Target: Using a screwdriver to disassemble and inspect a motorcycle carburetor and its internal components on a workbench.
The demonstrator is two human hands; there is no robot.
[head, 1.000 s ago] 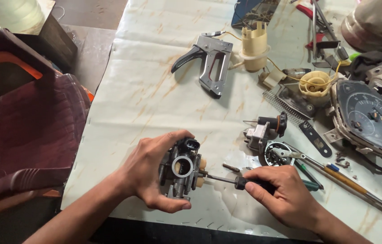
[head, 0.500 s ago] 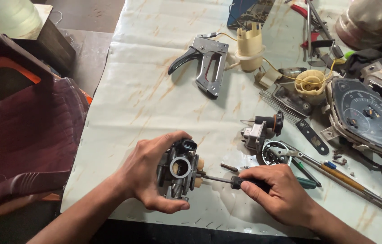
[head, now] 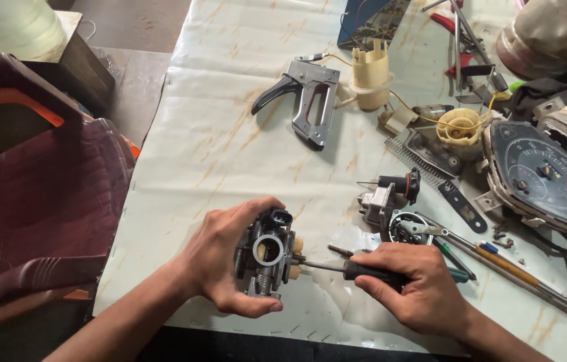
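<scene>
At the near edge of the worktop (head: 230,134), the left hand (head: 219,258) is wrapped around a small metal carburettor (head: 266,258), holding it upright just above the surface with its round bore facing up toward the camera. Just to its right, the right hand (head: 417,288) is closed on the black handle of a screwdriver (head: 337,268), whose shaft runs left and meets the carburettor's right side. Farther off lie a grey staple gun (head: 307,100) and, at far right, an instrument cluster (head: 541,174).
</scene>
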